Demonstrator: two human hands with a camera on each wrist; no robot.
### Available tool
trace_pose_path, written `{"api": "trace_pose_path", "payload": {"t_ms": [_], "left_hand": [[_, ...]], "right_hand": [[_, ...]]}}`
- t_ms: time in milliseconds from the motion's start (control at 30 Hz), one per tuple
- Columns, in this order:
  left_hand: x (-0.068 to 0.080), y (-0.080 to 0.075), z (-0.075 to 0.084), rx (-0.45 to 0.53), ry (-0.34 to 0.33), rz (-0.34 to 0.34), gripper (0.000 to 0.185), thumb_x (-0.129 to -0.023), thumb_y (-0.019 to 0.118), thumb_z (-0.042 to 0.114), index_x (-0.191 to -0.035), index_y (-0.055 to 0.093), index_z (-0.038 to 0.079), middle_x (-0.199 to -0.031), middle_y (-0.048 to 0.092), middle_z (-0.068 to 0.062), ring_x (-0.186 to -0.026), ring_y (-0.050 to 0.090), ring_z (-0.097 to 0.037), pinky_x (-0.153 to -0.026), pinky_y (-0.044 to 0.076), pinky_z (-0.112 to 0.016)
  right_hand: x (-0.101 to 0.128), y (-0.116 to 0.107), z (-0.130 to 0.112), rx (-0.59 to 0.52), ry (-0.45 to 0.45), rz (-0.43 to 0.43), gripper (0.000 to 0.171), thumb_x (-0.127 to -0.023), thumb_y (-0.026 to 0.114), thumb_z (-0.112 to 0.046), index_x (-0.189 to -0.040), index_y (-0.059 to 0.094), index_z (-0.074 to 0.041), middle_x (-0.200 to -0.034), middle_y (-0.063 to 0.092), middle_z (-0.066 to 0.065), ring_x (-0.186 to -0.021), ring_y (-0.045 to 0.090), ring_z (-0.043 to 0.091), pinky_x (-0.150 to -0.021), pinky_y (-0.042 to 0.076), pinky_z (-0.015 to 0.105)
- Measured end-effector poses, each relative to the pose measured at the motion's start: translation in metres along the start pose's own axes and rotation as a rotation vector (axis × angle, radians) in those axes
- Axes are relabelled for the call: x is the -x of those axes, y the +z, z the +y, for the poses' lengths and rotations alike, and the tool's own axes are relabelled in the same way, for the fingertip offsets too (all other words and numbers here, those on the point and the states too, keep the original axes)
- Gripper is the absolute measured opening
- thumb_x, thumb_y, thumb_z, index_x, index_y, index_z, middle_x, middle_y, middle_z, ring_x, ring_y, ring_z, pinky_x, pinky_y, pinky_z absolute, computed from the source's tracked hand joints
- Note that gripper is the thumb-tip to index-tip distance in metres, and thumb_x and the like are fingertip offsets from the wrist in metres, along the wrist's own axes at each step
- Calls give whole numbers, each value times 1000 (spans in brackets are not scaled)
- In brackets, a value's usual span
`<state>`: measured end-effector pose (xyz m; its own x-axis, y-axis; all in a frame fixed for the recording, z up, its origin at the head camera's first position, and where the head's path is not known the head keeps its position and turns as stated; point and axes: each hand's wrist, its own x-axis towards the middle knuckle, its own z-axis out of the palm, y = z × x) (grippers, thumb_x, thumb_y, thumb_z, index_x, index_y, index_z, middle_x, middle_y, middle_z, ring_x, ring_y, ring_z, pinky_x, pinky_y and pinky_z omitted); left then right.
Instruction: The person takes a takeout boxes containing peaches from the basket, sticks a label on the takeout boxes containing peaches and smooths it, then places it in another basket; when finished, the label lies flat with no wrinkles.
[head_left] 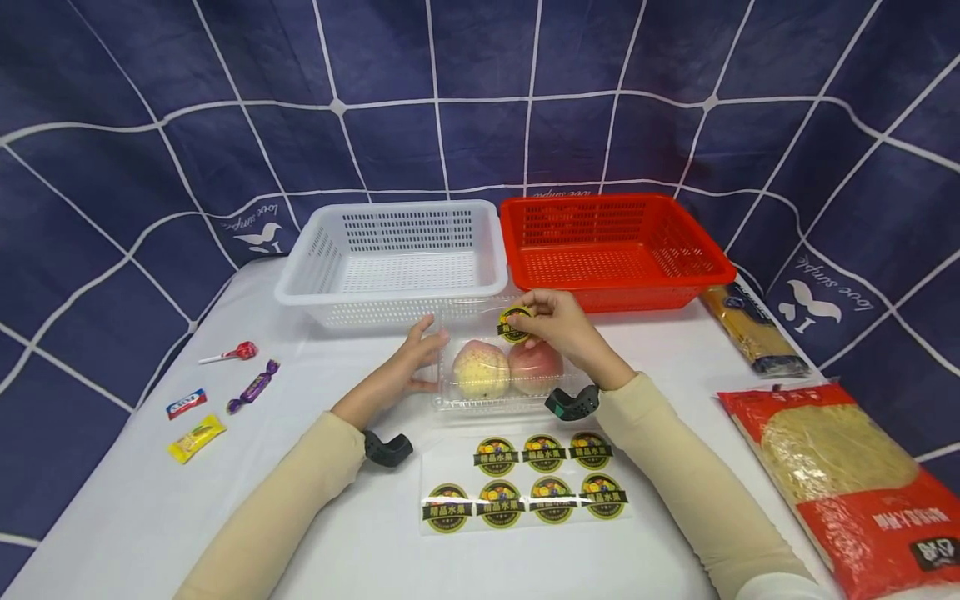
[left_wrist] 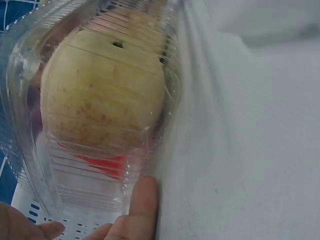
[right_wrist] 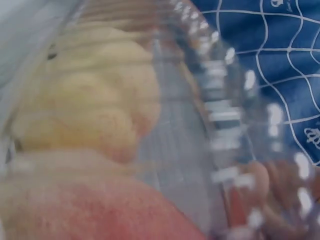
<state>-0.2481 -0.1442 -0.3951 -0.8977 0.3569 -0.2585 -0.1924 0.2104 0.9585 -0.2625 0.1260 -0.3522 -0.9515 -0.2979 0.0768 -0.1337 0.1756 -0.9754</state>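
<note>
Closest in there's the sticker sheet with seven round labels on it; just past that sits the clear clamshell holding two peaches, mid-table in front of the white basket and red basket; left hand has loosely spread fingers braced on the box's left side; right hand pinches a round sticker over the lid. My worry: the thin lid flexes, so the label might crease or go on crooked; the box could also skid since it's only lightly steadied.

A staged tabletop set: white-clothed table before a draped blue backdrop.
</note>
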Motion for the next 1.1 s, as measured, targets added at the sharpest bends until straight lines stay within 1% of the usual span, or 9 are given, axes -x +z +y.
{"api": "trace_pose_path", "payload": {"t_ms": [133, 333, 467, 567, 633, 767, 867, 1000, 1100], "left_hand": [[2, 2, 1, -6, -16, -17, 100, -102, 50, 44, -172, -16, 17, -174, 1, -36, -159, 14, -58, -109, 47, -70], [3, 3, 0, -21, -13, -48, 107, -100, 57, 38, -170, -21, 20, -171, 16, -35, -155, 23, -58, -109, 48, -71], [4, 4, -2, -18, -16, -57, 110, -100, 60, 35, -170, -23, 20, -172, 9, -37, -154, 22, -62, -108, 50, -70], [4, 4, -3, -20, -17, -64, 112, -99, 62, 34, -169, -25, 21, -173, 3, -37, -157, 16, -61, -107, 50, -69], [4, 5, -3, -19, -17, -62, 114, -98, 63, 32, -169, -26, 22, -173, 2, -38, -157, 17, -60, -106, 51, -69], [3, 8, -4, -16, -14, -50, 116, -96, 64, 31, -169, -26, 22, -174, 1, -38, -157, 19, -60, -104, 53, -68], [3, 10, -5, -1, -13, -40, 117, -96, 64, 30, -168, -27, 25, -174, 0, -37, -157, 18, -61, -106, 50, -71], [4, 12, -4, 24, -12, -26, 119, -94, 65, 28, -168, -28, 31, -173, -3, -37, -158, 13, -61, -108, 42, -79], [4, 12, -4, 36, -15, -22, 119, -93, 65, 26, -168, -28, 34, -174, -6, -37, -159, 7, -61, -109, 36, -83]], "right_hand": [[0, 1, 2, 69, 7, 31, 22, -97, 75, 3, -116, 71, 14, -78, 71, 5, -53, 62, 8, -53, 56, 19], [1, 4, 3, 258, -49, 79, 21, -95, 80, -4, -114, 76, 6, -73, 65, 6, -48, 57, 9, -47, 50, 21], [2, 7, 6, 405, -113, 130, 17, -93, 84, -6, -108, 79, 1, -80, 70, 6, -58, 57, 11, -53, 46, 23], [3, 9, 6, 480, -141, 152, 17, -91, 85, -7, -106, 80, 0, -83, 69, 6, -67, 57, 15, -61, 46, 27], [3, 9, 6, 509, -147, 154, 19, -90, 87, -9, -107, 81, -1, -83, 66, 5, -72, 57, 19, -66, 45, 30], [3, 3, 3, 497, -110, 126, 28, -90, 87, -9, -115, 79, 0, -93, 66, 10, -81, 57, 22, -71, 46, 31], [5, -6, 1, 427, -50, 81, 33, -91, 82, -2, -123, 76, 3, -105, 68, 16, -74, 58, 18, -63, 50, 26], [6, -17, -2, 341, 6, 18, 33, -94, 71, 8, -127, 72, 7, -103, 69, 21, -55, 55, 15, -52, 50, 23], [8, -28, -6, 305, -2, -32, 30, -96, 67, 10, -126, 70, 11, -100, 68, 19, -60, 56, 17, -53, 53, 26]]}}
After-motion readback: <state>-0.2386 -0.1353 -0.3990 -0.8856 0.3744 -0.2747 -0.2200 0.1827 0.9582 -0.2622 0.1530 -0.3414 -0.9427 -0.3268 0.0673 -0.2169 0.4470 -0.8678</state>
